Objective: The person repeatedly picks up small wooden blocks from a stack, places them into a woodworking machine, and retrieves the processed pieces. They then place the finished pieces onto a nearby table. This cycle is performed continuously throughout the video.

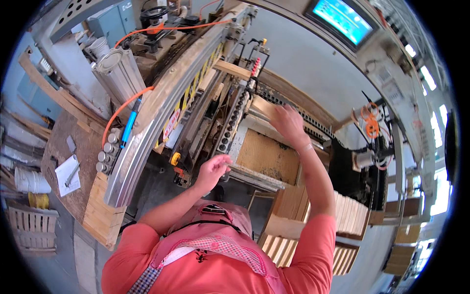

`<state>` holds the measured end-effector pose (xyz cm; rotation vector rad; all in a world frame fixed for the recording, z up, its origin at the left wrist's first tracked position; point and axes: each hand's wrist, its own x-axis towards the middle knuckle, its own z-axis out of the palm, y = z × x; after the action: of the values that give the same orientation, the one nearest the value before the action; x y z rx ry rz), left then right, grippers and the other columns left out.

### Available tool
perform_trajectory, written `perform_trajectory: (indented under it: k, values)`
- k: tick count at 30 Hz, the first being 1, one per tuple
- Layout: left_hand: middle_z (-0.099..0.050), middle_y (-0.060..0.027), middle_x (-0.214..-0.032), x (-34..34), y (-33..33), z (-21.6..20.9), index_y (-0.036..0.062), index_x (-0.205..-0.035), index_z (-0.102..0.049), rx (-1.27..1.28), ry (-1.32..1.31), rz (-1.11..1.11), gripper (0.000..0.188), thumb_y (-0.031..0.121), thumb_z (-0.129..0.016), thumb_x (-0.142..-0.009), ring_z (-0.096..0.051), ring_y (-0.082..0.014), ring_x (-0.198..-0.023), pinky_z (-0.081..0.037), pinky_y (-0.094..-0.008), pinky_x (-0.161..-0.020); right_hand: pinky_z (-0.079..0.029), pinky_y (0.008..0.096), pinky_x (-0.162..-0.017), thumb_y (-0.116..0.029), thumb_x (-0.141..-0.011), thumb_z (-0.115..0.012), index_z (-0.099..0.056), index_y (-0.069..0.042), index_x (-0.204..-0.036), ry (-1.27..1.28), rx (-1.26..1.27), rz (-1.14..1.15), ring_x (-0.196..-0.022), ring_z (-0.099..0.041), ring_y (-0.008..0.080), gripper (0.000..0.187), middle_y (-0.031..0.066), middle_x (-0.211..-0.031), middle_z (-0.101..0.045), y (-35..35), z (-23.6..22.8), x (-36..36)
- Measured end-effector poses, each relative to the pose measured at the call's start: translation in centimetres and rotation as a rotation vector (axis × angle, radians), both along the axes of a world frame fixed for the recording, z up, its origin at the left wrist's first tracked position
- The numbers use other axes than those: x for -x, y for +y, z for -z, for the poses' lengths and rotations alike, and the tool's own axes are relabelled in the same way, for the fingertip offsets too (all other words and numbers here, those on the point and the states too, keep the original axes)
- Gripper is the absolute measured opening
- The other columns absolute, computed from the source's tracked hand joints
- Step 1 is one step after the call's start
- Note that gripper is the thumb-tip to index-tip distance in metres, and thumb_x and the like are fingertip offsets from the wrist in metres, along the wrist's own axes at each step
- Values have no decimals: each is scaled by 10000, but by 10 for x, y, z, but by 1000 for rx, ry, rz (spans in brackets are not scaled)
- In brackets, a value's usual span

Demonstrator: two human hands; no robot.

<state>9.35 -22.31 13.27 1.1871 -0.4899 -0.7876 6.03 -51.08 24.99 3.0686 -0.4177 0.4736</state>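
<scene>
Head feed: the right hand (289, 122) was on the board (263, 106), covering its right end; the left end stuck out bare. The board sat along the far edge of the bed (259, 181), near its far-left corner, beyond the tan panel (267, 154). Right fingers were mostly hidden; I couldn't tell whether they pinched the board or only pressed on it.

The left hand (214, 172) was at the bed's near-left corner, fingers loosely curled, nothing visible between them. Couldn't confirm contact with the edge.

Handling, my judgement: the board wanted to lie flat and square to the far edge, pushed from its end with an even palm, not levered up by fingertips. One-handed, its bare left end looked likely to skew, so I'd have used the left hand to steady that end. I'd also have kept fingers out of the gap beside the rail (232, 125) along the left edge, a likely pinch point.

The stack (352, 210) stood past the near-right corner, below the right forearm's reach line; elbow clearance mattered there.
</scene>
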Motion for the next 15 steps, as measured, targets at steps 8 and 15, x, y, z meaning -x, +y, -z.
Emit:
perform_trajectory:
  k: [8, 15]
  values:
    - [-590, -75, -1042, -20, 11, 18, -2, -1153, -500, -82, 213, -305, 290, -11, -472, -865, -568, -126, -857, -459, -248, -791, -488, 377, -789, -302, -651, -742, -625, -34, -919, 176, 61, -84, -931, -567, 307, 397, 161, -963, -595, -68, 49, -243]
    - [-588, -64, -1040, -37, -37, 7, -4, -1144, -503, -180, 206, -350, 275, -2, -471, -871, -567, -126, -870, -452, -244, -776, -498, 383, -777, -352, -616, -745, -654, -36, -869, 255, -112, -158, -873, -608, 306, 415, 166, -914, -624, -96, 99, -310]
